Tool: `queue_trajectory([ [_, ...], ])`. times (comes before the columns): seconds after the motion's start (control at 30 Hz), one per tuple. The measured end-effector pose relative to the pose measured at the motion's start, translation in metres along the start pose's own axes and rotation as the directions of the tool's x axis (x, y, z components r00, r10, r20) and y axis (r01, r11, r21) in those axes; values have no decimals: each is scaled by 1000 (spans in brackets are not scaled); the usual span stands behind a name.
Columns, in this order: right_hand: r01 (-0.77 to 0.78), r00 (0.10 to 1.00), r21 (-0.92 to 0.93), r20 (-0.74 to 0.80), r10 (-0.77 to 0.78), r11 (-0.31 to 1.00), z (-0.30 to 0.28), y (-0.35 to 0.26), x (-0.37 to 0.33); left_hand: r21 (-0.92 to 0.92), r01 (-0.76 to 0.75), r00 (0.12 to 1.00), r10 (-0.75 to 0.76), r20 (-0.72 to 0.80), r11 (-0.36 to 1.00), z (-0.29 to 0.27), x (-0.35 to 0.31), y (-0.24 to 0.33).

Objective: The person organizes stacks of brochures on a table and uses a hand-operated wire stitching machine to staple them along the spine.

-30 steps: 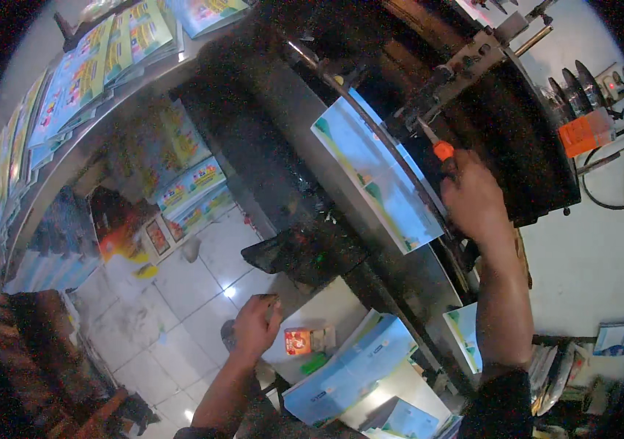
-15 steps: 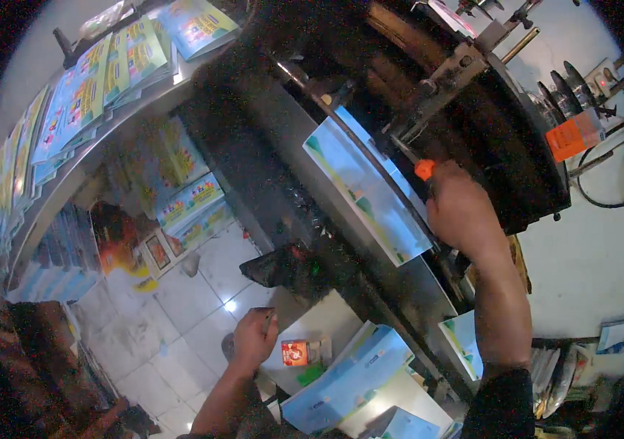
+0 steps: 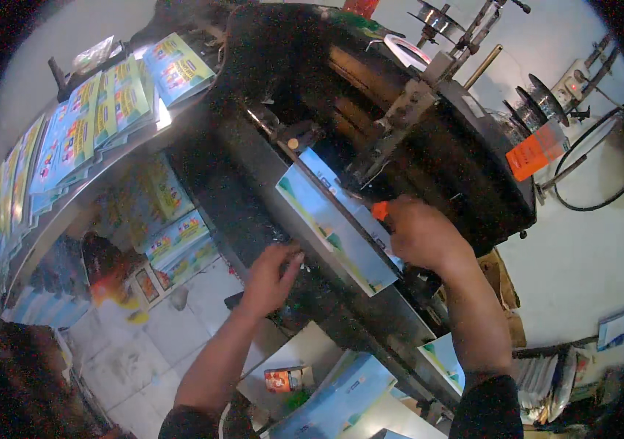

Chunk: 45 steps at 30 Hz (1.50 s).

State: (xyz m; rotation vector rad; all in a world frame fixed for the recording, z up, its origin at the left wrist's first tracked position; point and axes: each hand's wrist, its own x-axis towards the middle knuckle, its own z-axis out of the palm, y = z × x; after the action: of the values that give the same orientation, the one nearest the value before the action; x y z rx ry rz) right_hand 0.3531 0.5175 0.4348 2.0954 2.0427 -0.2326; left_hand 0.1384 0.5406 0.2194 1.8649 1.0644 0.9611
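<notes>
My right hand [image 3: 425, 238] is closed round an orange-handled tool [image 3: 380, 211] with a narrow metal tip; its exact kind is hard to make out. The tip is by the dark head [image 3: 385, 139] of a black machine, over a light-blue printed sheet [image 3: 330, 223] with green and yellow edges. This sheet lies slanted on the machine's long metal bed, a dark bar across it. My left hand [image 3: 271, 278] hovers beside the bed's near left edge, thumb and fingers apart, holding nothing that I can see.
Stacks of printed booklets [image 3: 70, 139] cover the curved table at the left. More blue sheets [image 3: 334, 399] lie at the lower middle, near a small red-and-white box [image 3: 279, 380]. Wire spools [image 3: 539, 102] and an orange card [image 3: 537, 151] are at the machine's right.
My left hand has come up and right to the machine's bed, its fingers loosening. The right hand with the orange-handled tool is lower and further left in view, and the whole view has shifted.
</notes>
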Motion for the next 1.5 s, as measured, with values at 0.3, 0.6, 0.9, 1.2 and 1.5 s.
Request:
queue_trajectory([
  [0.3, -83, 996, -13, 35, 84, 996, 5, 7, 5, -270, -177, 983, 156, -97, 946, 26, 92, 30],
  [0.6, 107, 992, 61, 53, -110, 992, 8, 14, 3, -416, -103, 994, 73, -85, 904, 48, 101, 30],
  [0.9, 128, 989, -10, 73, -126, 992, 8, 15, 8, -319, 20, 999, -9, 35, 948, 36, 114, 58],
  [1.2, 5, 973, -129, -229, -34, 992, 8, 13, -46, -294, -13, 993, -23, -119, 956, 46, 112, 63],
  [1.5, 120, 924, 393, -380, 42, 912, 15, 6, -148, 176, -330, 911, 362, -197, 927, 55, 113, 66],
])
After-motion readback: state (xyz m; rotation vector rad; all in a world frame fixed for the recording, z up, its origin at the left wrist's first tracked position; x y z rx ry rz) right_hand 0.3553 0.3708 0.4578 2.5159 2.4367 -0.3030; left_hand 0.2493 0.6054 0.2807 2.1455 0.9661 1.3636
